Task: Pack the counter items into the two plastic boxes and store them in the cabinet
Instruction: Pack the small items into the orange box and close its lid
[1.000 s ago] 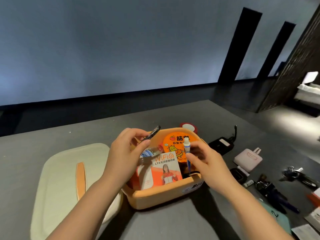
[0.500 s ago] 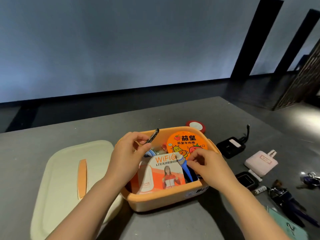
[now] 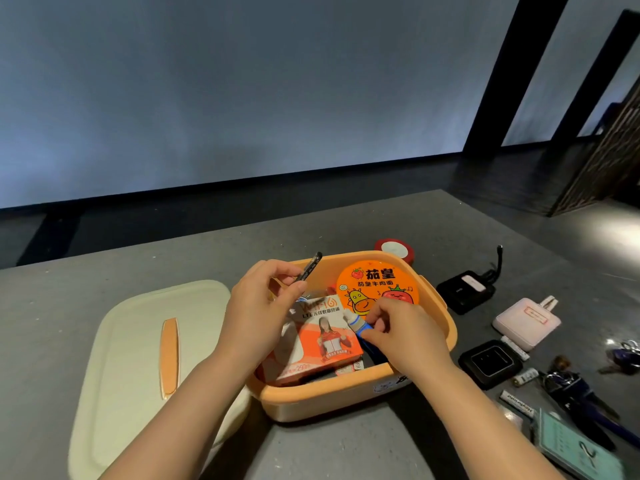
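The right hand pinches a slim blue-and-white tube between thumb and curled fingers, gripping its blue lower part while the white cap end points up and to the left, clear of the fingers. The tube lies tilted inside the open orange plastic box, its lower end going down into the box's near right part, just beside an orange-and-white cardboard carton printed "WiFi 6" that leans there. The left hand hovers over the left half of the same box, its thumb and fingers closed on a thin black flat object that sticks up and to the right above the box's far rim; what it is I cannot tell. Behind the right hand, a round orange lid with cartoon figures rests in the box's far right corner. Left of the box lies a cream plastic lid with an orange handle strip on the grey counter. To the right, on the counter, sit a black charger with cable, a pale pink power bank, a square black case and a bunch of keys.
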Demonstrator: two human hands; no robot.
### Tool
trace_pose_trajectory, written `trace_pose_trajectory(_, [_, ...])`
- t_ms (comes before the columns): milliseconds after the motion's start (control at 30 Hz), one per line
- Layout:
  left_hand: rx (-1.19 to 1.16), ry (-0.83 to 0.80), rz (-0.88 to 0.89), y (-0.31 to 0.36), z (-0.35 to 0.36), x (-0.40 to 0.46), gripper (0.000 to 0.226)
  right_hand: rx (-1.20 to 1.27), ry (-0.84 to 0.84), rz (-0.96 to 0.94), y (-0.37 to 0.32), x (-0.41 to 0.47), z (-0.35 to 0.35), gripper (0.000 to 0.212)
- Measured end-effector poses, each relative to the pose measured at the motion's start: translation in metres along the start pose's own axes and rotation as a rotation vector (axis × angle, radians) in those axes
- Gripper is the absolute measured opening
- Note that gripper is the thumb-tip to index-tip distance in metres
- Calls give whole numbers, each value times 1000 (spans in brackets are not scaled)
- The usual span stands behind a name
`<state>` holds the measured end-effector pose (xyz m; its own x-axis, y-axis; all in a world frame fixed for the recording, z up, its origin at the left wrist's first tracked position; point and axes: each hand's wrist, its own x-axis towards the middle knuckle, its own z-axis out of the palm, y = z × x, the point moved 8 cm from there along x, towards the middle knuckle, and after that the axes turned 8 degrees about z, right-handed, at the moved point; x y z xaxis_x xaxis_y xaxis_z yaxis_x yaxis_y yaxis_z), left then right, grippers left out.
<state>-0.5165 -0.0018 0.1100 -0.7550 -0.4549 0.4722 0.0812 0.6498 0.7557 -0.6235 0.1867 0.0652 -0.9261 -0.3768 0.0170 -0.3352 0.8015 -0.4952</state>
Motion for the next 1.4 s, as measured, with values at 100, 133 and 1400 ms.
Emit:
trace_pose_trajectory(100, [-1, 10, 2, 1, -3, 1, 23, -24, 7, 37, 5, 1, -3, 16])
trace_pose_trajectory(133, [-1, 14, 4, 2, -5, 1, 22, -25, 18, 45, 6, 1, -5, 16])
trace_pose_trajectory(1400, [-28, -136, -193, -60, -3, -61, 41, 59, 160, 198, 63, 35, -23, 50])
